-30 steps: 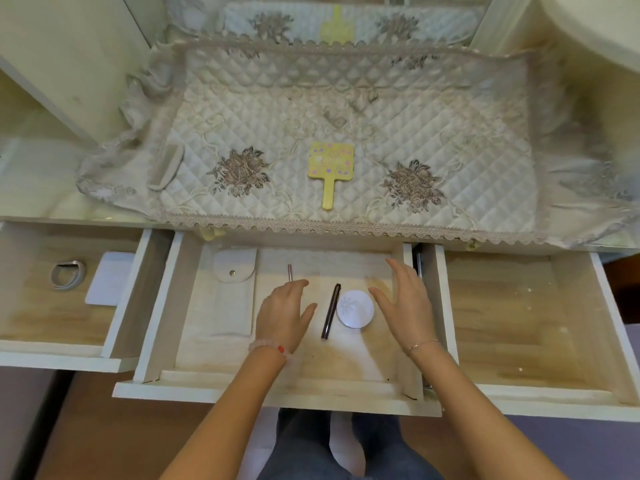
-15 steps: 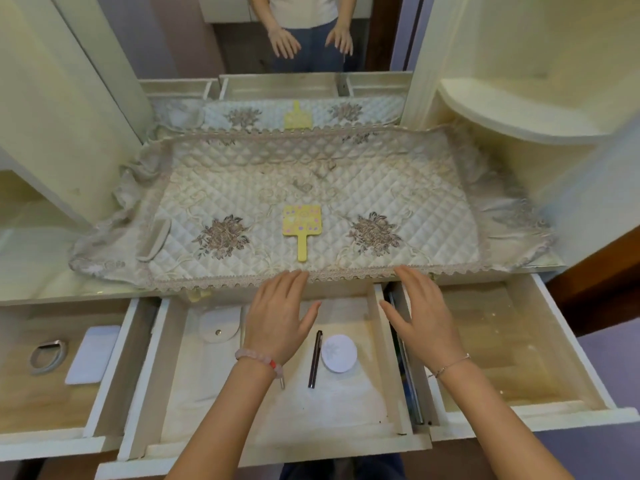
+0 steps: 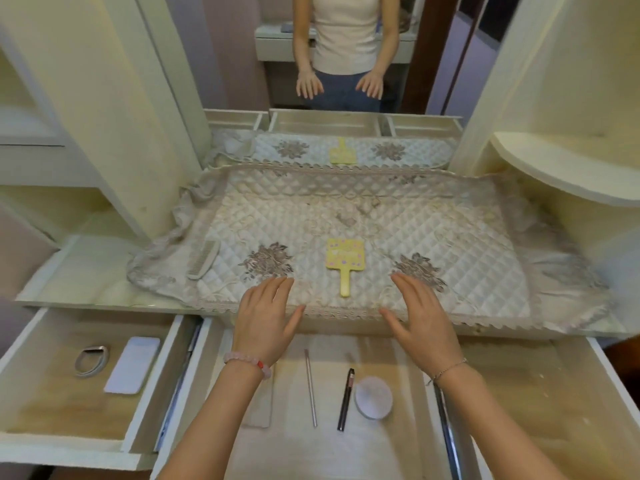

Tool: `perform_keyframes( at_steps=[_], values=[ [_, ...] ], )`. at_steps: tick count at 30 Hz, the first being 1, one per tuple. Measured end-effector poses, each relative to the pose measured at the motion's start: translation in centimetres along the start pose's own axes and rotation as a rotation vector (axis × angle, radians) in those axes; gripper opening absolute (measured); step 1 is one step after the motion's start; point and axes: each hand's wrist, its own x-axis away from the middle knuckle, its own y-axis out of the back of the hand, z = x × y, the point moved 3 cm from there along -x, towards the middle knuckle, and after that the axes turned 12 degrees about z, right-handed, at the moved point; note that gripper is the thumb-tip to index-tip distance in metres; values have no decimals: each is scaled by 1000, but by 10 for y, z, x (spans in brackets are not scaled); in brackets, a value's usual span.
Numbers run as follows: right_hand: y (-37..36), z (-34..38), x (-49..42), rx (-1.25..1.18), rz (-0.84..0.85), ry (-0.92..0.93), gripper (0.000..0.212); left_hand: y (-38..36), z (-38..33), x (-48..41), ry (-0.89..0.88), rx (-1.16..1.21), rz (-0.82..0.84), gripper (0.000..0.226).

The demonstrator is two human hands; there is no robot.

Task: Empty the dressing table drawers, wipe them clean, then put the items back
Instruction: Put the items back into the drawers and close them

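Left hand [image 3: 265,320] and right hand [image 3: 420,320] hover empty, fingers spread, above the open middle drawer [image 3: 381,455]; at their 6 o'clock lies a black pen [image 3: 346,398], likely light and apt to roll, best pinched mid-barrel; the round compact [image 3: 373,397] at its 3 o'clock probably wants an edge grip.

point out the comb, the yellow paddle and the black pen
comb [image 3: 203,259]: head view, middle of its toothed body
yellow paddle [image 3: 345,255]: head view, centre of its square face
black pen [image 3: 346,400]: head view, midway along its barrel
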Motion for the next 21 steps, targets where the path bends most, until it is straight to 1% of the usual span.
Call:
perform_keyframes(
  at_steps=[2, 5, 7, 9, 11, 14, 16, 17, 21],
  values=[
    [-10, 13, -18, -21, 28, 19, 66, -1, 27, -1, 57, 17, 14, 52],
    [-32, 25, -47, -120, 104, -23, 54, -3, 69, -6, 197, 140, 46, 48],
    [-49, 29, -67, -222, 148, -118, 53, -6, 98, -15, 327, 281, 103, 44],
    [-63, 31, -86, -324, 174, -232, 54, -12, 127, -26, 466, 434, 123, 44],
    [-76, 30, -103, -408, 187, -347, 55, -18, 155, -35, 606, 591, 103, 42],
    [-93, 21, -120, -470, 173, -498, 56, -23, 187, -48, 764, 764, 33, 38],
    [-102, 16, -125, -523, 157, -588, 53, -27, 204, -55, 843, 801, 7, 41],
    [-106, 13, -126, -547, 148, -629, 51, -28, 211, -59, 854, 789, 10, 44],
    [-112, 4, -133, -516, 130, -705, 43, -39, 227, -76, 840, 723, 61, 50]
  ],
)
